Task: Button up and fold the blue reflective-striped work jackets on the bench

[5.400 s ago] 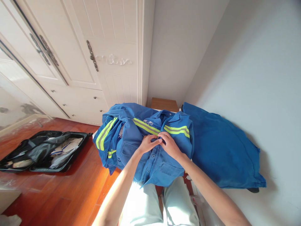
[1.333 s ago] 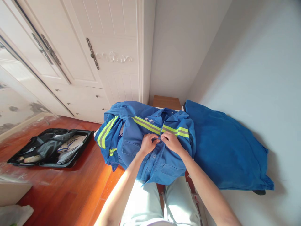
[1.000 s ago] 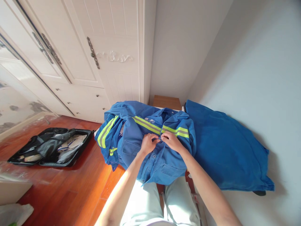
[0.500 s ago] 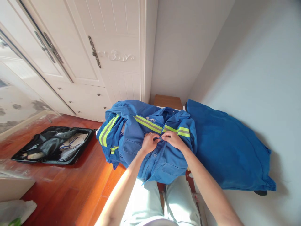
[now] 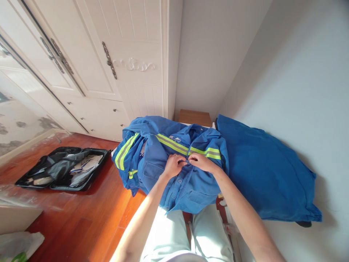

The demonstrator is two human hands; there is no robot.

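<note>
A blue work jacket (image 5: 156,165) with yellow and grey reflective stripes lies spread in front of my legs, its collar pointing away from me. My left hand (image 5: 175,165) pinches the front edge of the jacket near its middle, just below the chest stripe. Close beside it, my right hand (image 5: 200,162) pinches the other side of the same front opening. The fingertips of both hands nearly meet. Below them a button (image 5: 180,181) shows on the front strip. Any button between my fingers is hidden.
Right of the jacket, a large blue cloth (image 5: 267,174) lies against the wall. An open black suitcase (image 5: 94,174) with clothes sits on the red wooden floor at left. White cabinets (image 5: 136,40) stand ahead, with a small wooden surface (image 5: 195,116) beyond the jacket.
My right hand has shifted very slightly at the front opening. Both hands remain pinched on the jacket, which lies almost as before.
</note>
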